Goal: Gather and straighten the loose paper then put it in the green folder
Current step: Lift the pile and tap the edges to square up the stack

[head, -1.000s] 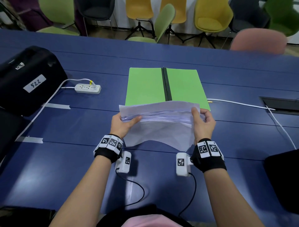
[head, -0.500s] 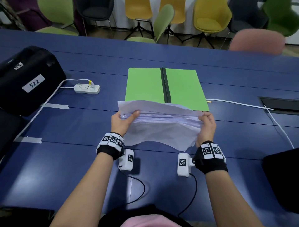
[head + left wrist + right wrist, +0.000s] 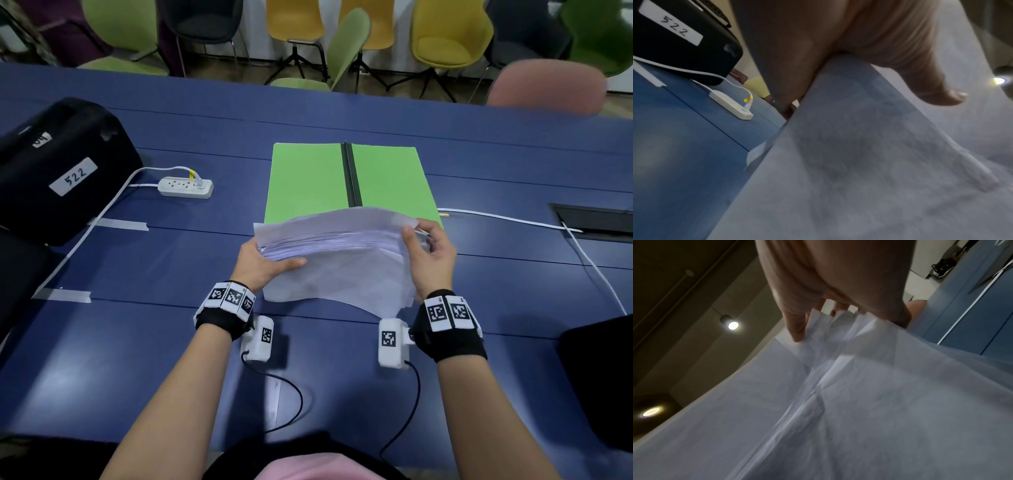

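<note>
A thick stack of white paper point(image 3: 339, 260) stands on its lower edge on the blue table, its top edge bowed upward and its right ends uneven. My left hand point(image 3: 263, 260) grips the stack's left side, thumb point(image 3: 937, 92) on the near face of the paper point(image 3: 869, 162). My right hand point(image 3: 428, 253) holds the right side, thumb in front and fingers curled behind the paper point(image 3: 859, 386). The green folder point(image 3: 346, 181) lies open flat just beyond the stack, with a black spine down its middle.
A black case point(image 3: 58, 168) labelled 522 sits at far left, with a white power strip point(image 3: 185, 186) and cable beside it. A white cable point(image 3: 513, 219) runs right toward a table hatch point(image 3: 596, 222). A dark object point(image 3: 599, 377) lies at the right edge. Chairs stand behind the table.
The stack's top edge has bowed up higher in the middle. My right hand has shifted its hold on the right side, thumb now back on the near face.
</note>
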